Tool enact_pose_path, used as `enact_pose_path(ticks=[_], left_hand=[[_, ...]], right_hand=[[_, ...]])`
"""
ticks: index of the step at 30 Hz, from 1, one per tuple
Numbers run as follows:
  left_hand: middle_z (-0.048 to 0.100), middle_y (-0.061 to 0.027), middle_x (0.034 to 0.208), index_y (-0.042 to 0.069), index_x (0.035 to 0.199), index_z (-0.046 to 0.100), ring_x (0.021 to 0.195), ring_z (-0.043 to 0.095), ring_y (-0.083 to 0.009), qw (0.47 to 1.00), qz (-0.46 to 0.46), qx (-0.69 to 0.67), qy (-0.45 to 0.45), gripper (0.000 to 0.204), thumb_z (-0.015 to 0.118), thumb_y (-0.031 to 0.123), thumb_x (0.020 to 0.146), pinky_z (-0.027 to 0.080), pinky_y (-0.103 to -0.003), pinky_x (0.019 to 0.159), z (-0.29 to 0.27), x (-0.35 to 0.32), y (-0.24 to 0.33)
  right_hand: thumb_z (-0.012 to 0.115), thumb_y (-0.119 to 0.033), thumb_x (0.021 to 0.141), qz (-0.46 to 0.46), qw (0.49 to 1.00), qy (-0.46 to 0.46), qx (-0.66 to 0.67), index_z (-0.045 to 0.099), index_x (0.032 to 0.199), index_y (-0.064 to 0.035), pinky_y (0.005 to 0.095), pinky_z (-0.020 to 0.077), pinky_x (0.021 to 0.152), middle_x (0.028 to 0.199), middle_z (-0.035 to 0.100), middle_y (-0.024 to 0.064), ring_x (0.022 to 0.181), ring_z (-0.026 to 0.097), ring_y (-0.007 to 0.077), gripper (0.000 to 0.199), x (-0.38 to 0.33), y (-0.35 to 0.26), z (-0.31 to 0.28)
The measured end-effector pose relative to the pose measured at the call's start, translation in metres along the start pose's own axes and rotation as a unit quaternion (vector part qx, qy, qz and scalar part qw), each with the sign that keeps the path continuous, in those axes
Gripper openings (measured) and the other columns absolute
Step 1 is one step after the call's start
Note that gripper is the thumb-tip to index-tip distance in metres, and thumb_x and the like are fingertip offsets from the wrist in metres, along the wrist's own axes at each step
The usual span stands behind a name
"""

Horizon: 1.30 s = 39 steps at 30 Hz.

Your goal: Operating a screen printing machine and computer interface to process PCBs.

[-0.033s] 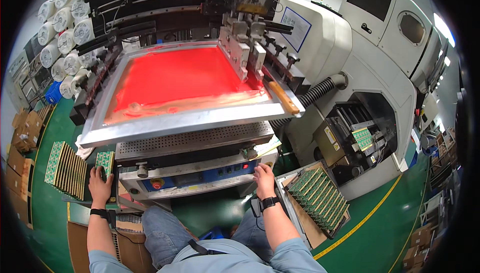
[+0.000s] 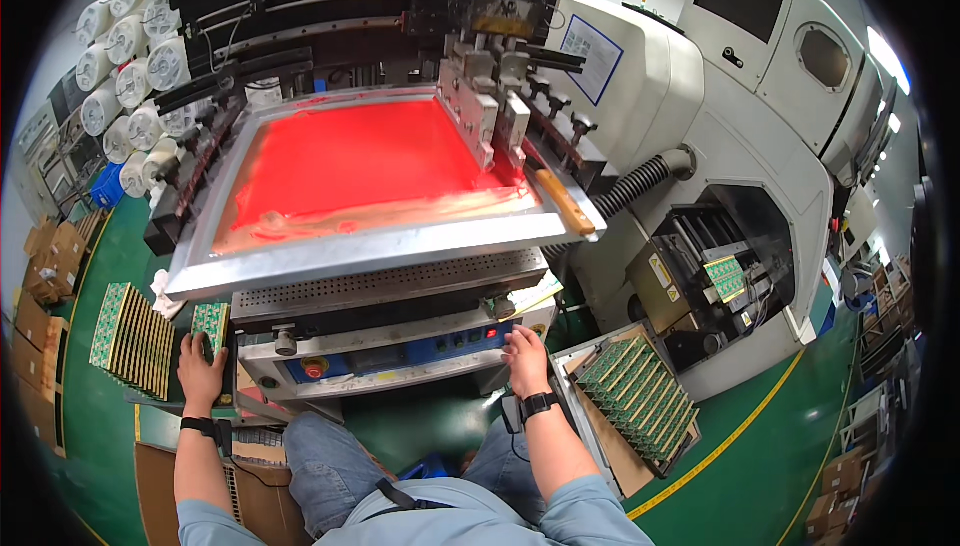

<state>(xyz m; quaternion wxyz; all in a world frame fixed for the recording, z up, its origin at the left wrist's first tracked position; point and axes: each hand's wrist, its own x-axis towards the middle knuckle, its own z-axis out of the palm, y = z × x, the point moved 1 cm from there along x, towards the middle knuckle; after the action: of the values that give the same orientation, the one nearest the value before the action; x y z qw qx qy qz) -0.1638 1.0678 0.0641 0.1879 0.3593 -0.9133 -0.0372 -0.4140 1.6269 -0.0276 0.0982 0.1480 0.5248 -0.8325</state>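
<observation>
My left hand [image 2: 201, 370] rests on the near end of a green circuit board [image 2: 209, 322] left of the printing machine, fingers and thumb apart. My right hand [image 2: 527, 362] is by the right end of the blue control panel [image 2: 430, 349]. Its fingers are loosely bent and apart, with nothing seen in them. Above the perforated metal table [image 2: 390, 281] hangs a metal-framed screen [image 2: 370, 255], tilted and coated with red paste [image 2: 360, 156]. A spatula's wooden handle [image 2: 566, 202] lies at its right edge, beside the squeegee holders [image 2: 485, 111].
A row of upright circuit boards [image 2: 132, 343] stands at the left. More boards [image 2: 640, 396] fill a rack at the right. A large white machine [image 2: 770, 196] with a black hose [image 2: 635, 181] stands behind it. A cardboard box [image 2: 165, 496] is by my left forearm.
The screen frame has shifted slightly, its near left corner a little lower and to the right. My hands have not visibly moved.
</observation>
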Motion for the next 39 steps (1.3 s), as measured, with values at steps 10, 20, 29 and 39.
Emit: enact_pose_path(ticks=[10, 20, 29, 39], left_hand=[[0.043, -0.0178, 0.142, 0.009, 0.133, 0.05, 0.12, 0.05, -0.0395, 1.0, -0.003, 0.006, -0.022, 0.059, 0.069, 0.037, 0.084, 0.042, -0.05, 0.097, -0.101, 0.034, 0.025], [0.045, -0.0203, 0.141, 0.005, 0.132, 0.051, 0.124, 0.048, -0.0399, 0.999, 0.035, -0.009, -0.008, 0.059, 0.068, 0.036, 0.085, 0.04, -0.048, 0.101, -0.084, 0.039, 0.023], [0.042, -0.0215, 0.144, 0.003, 0.139, 0.045, 0.131, 0.042, -0.04, 0.995, 0.088, 0.002, -0.048, 0.056, 0.056, 0.038, 0.097, 0.034, -0.043, 0.108, -0.049, 0.06, -0.038], [0.038, -0.0206, 0.146, 0.004, 0.141, 0.043, 0.132, 0.039, -0.0397, 0.994, 0.083, -0.003, -0.065, 0.056, 0.048, 0.041, 0.1, 0.036, -0.044, 0.106, -0.035, 0.075, -0.043]], right_hand=[[0.057, -0.019, 0.096, 0.048, 0.994, -0.012, 0.096, 0.059, 0.099, -0.0105, 0.0295, 0.0465, 0.06, 0.083, 0.061, 0.0022, 0.067, 0.054, 0.0142, 0.009, -0.026, -0.092, 0.067], [0.054, -0.017, 0.097, -0.007, 1.0, 0.015, 0.022, 0.058, 0.094, -0.0084, 0.0269, 0.0459, 0.058, 0.08, 0.06, 0.0027, 0.065, 0.054, 0.0131, 0.009, -0.031, -0.104, 0.05], [0.055, -0.016, 0.098, -0.039, 0.997, 0.041, -0.046, 0.058, 0.099, -0.0042, 0.0268, 0.0485, 0.062, 0.082, 0.062, 0.0053, 0.066, 0.057, 0.0127, 0.013, -0.147, -0.187, -0.026], [0.059, -0.014, 0.094, -0.157, 0.893, 0.362, -0.217, 0.061, 0.09, -0.0024, 0.024, 0.0484, 0.052, 0.071, 0.063, 0.004, 0.055, 0.056, 0.0099, 0.012, -0.332, -0.299, -0.243]])
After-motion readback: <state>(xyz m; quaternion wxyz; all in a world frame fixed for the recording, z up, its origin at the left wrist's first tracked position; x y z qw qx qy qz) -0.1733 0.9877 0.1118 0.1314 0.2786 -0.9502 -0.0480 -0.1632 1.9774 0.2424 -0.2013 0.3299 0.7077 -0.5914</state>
